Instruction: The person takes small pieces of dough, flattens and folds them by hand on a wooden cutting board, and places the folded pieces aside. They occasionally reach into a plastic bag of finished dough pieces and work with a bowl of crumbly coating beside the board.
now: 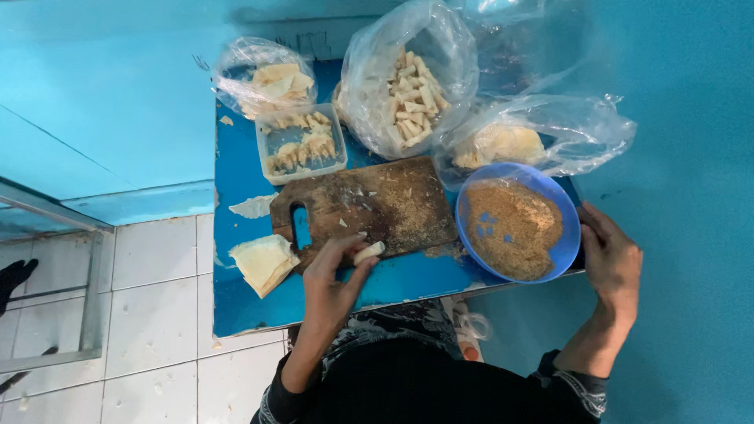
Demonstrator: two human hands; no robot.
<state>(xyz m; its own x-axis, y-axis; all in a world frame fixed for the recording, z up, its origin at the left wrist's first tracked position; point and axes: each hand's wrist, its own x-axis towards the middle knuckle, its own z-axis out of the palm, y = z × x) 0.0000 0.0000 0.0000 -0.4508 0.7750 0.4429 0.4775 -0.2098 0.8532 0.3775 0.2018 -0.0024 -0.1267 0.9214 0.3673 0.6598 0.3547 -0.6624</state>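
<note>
My left hand (334, 275) pinches a small pale dough roll (369, 252) at the near edge of a worn wooden cutting board (377, 200). My right hand (611, 255) rests on the right rim of a blue bowl (567, 235) filled with brown crumbs (514, 228). A stack of thin pale wrapper sheets (263, 263) lies left of my left hand on the blue table (236, 306). One loose wrapper piece (253, 206) lies beside the board's handle.
At the back stand a clear plastic tub of rolled pieces (302, 145), a bag of wrapper sheets (263, 78), a big bag of pale rolls (408, 86) and a bag of pale filling (534, 141). A turquoise wall is at right; white floor tiles (149, 314) at left.
</note>
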